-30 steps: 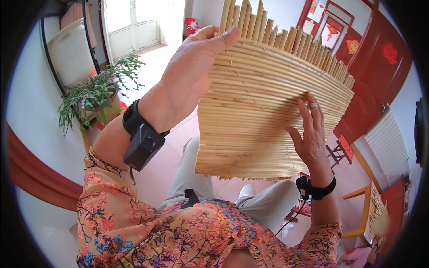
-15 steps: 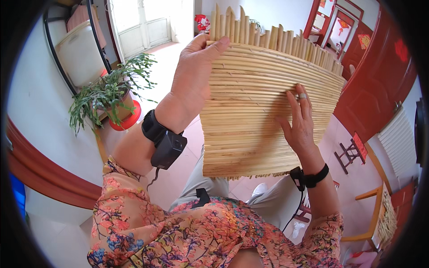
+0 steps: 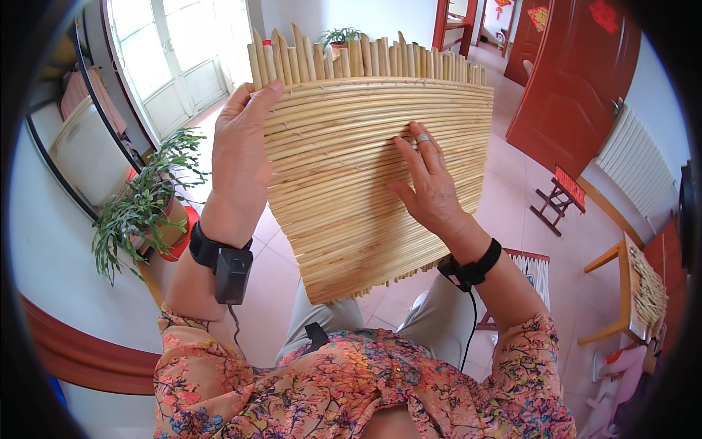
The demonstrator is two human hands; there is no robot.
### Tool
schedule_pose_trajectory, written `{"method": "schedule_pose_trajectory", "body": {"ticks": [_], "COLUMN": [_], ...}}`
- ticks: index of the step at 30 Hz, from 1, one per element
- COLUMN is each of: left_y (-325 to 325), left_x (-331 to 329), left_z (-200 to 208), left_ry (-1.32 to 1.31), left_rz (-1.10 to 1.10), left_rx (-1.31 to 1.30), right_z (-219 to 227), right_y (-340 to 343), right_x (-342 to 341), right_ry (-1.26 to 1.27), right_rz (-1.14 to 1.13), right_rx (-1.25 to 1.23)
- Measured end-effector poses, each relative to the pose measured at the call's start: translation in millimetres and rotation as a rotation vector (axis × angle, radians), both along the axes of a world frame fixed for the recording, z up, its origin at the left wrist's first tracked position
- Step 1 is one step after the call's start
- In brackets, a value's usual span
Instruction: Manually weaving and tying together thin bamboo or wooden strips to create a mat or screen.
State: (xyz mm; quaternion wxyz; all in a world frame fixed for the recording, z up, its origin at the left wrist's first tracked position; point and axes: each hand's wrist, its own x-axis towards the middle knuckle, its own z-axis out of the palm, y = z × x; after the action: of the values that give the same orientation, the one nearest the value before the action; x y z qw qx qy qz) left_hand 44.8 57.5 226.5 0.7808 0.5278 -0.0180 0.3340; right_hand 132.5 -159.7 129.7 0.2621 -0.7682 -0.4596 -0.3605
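Fingers (image 3: 238,102) grip a stick mat (image 3: 344,197); a pot (image 3: 175,218) holds greenery (image 3: 139,208).

The mat (image 3: 358,186) is between a potted plant (image 3: 142,208), left, and a stool (image 3: 561,196), right.

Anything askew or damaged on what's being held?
The upright pale-yellow stalks along the top of the flat, straw-coloured stalk panel end at uneven heights, rising higher near the bare left hand than at the right end, so that edge looks ragged. No clear break shows.
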Motion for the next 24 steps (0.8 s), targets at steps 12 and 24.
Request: {"method": "schedule_pose_trajectory", "body": {"ticks": [12, 24], "left_y": [-24, -9], "left_x": [0, 82], "left_z": [23, -49], "left_ry": [-0.511, -0.244], "left_rz": [0.489, -0.076], "left_rx": [1.076, 0.055], "right_z": [39, -11], "right_y": [-30, -24], "right_x": [25, 80], "right_ry": [-0.13, 0.019], "right_rz": [0.035, 0.011], "right_rx": [0.003, 0.001]}}
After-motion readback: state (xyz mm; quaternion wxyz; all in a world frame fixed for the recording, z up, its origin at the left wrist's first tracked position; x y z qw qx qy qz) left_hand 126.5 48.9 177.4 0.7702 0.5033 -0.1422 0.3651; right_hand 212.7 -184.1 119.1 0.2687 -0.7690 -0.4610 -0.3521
